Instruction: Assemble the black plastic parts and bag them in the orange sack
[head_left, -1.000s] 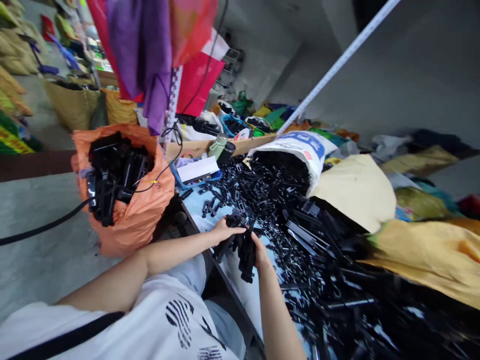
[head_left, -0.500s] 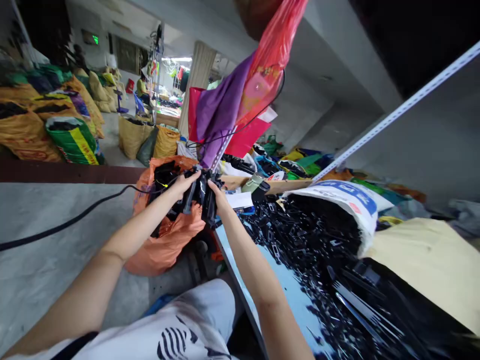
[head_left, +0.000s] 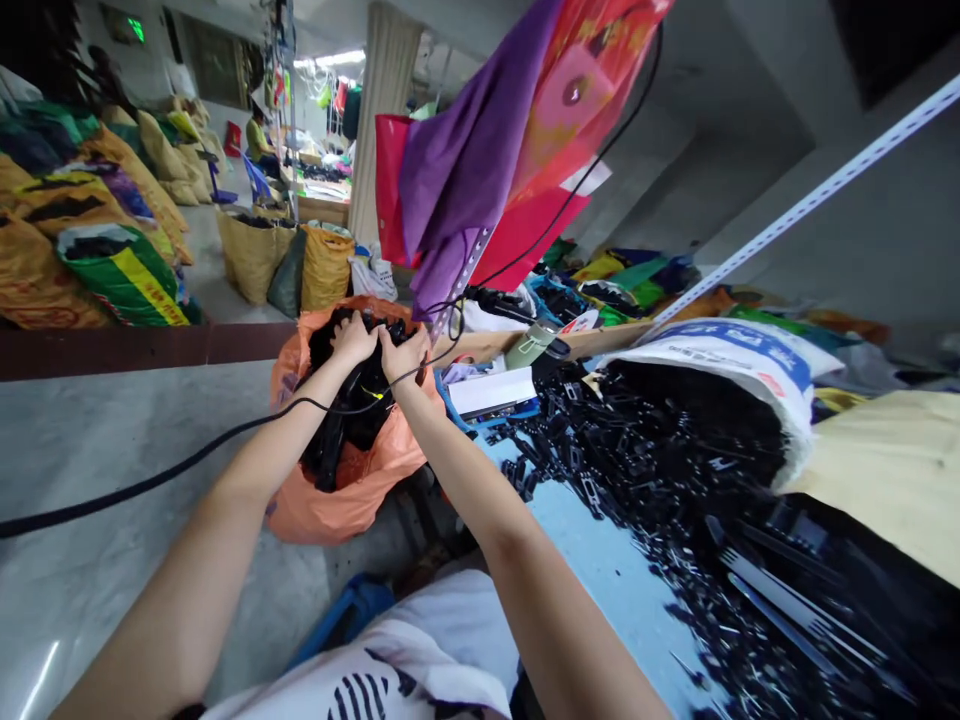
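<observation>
Both of my hands are over the mouth of an orange woven bag (head_left: 337, 520) filled with black plastic parts (head_left: 326, 450). My left hand (head_left: 352, 340) lies against parts near the far side of the bag, fingers curled over them. Close beside it, my right hand (head_left: 403, 355) is also closed on black parts, its thumb near the left thumb. The fingertips are partly hidden among the dark pieces, whose exact kind I cannot make out. A black cable (head_left: 247, 425) with a yellow tie passes across my forearms.
Right of the bag, a light-blue tabletop (head_left: 577, 540) carries many small black parts, spilling from a white sack (head_left: 795, 400). A white box (head_left: 491, 392) and a green cup (head_left: 529, 345) stand at its far end. Purple cloth (head_left: 457, 170) hangs above; filled sacks (head_left: 120, 275) stand left.
My hands have lowered the bundle of black parts from above the bag's right edge into the bag, moving left. The view has shifted, and the cable now crosses over my forearms.
</observation>
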